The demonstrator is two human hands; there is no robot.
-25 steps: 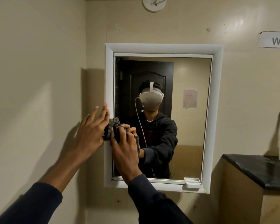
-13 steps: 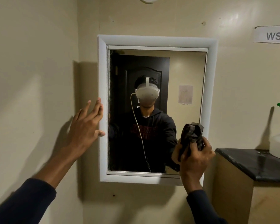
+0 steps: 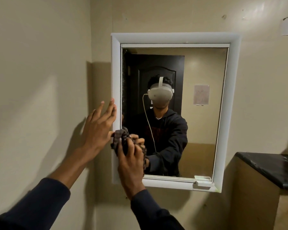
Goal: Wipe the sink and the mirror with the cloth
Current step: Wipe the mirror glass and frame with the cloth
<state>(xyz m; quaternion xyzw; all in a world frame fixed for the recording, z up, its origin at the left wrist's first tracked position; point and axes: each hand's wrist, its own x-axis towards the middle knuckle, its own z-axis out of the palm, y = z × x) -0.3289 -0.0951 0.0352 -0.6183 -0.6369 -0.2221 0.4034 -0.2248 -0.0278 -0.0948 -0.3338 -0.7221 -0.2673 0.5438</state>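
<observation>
Right hand (image 3: 131,161) closed around a bunched dark cloth (image 3: 120,141), pressed against the lower left of the mirror (image 3: 204,130), overlapping the white frame (image 3: 115,72). Left hand (image 3: 98,128) open, fingers spread, holding nothing, fingertips touching the frame's left edge just above the cloth. Dark sleeves on both arms. Black worktop (image 3: 269,166) to the lower right, well apart from the hands.

A dark, patterned cloth (image 3: 121,141) is bunched into a wad, pressed against the lower left edge of the mirror (image 3: 198,127) at about 8 o'clock. The mirror is upright on the wall, rectangular, in a white frame.
</observation>
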